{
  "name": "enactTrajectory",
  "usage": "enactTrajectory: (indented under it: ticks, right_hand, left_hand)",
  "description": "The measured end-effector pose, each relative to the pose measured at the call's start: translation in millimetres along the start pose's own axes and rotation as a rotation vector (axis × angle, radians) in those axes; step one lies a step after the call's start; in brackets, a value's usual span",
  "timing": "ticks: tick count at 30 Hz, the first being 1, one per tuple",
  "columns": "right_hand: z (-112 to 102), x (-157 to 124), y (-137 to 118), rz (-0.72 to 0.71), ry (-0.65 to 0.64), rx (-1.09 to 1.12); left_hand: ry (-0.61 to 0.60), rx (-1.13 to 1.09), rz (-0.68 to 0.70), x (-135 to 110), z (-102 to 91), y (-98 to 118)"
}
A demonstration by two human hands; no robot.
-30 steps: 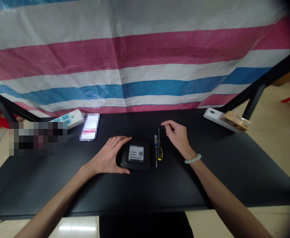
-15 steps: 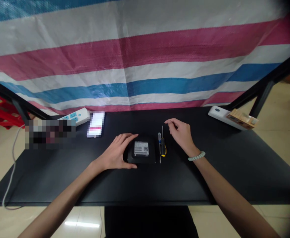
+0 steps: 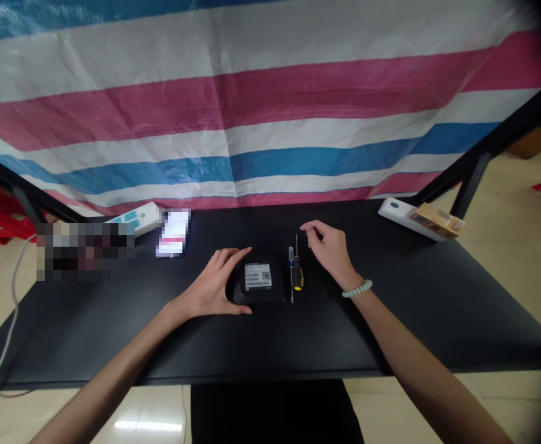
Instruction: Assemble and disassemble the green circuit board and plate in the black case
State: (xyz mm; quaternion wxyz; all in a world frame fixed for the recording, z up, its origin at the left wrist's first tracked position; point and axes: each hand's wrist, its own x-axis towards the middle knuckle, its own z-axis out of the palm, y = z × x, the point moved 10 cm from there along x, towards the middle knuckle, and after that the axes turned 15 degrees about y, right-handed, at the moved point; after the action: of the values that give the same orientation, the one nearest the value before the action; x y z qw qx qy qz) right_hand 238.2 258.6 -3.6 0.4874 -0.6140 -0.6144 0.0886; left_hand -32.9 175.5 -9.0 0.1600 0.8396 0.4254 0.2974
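A flat black box (image 3: 277, 290) with rounded corners lies on the dark table, a white printed label (image 3: 257, 275) with a QR code on its top. My left hand (image 3: 210, 280) is wrapped around the box's left side, fingers along the far edge and thumb along the near edge. Right of the box, two screwdrivers lie side by side: a slim one with a blue and clear handle (image 3: 291, 256), and one with a black and yellow handle (image 3: 298, 274). Beside their far ends rests my right hand (image 3: 328, 246), loosely curled with a gap at the thumb and nothing visible in it.
A lit phone (image 3: 174, 232), partly blurred out, lies at the back left. Behind it is a white power strip (image 3: 143, 217), next to a pixelated patch. At the back right, a small cardboard box (image 3: 438, 219) leans on a white strip (image 3: 397, 211). Striped sheeting (image 3: 233, 135) hangs behind the table.
The view has turned slightly right, so everything sits a little farther left in it. Both hands, the black box and the screwdrivers keep their places on the table.
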Motion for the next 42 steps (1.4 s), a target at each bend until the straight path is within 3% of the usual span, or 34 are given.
enactTrajectory:
  ticks: [19,26,42]
  right_hand:
    - [1.8,0.7,1.7,-0.009,0.0,0.005]
    - [1.7,0.7,1.1,-0.017,0.001,0.008]
    - [1.6,0.2,-1.2,-0.02,-0.008,-0.015]
  left_hand:
    - [-0.003,-0.038,-0.024,0.7,-0.1,-0.9]
    - [-0.005,-0.027,0.043,0.4,-1.1,1.0]
    - [0.027,-0.068,-0.004,2.4,-3.3,-3.3]
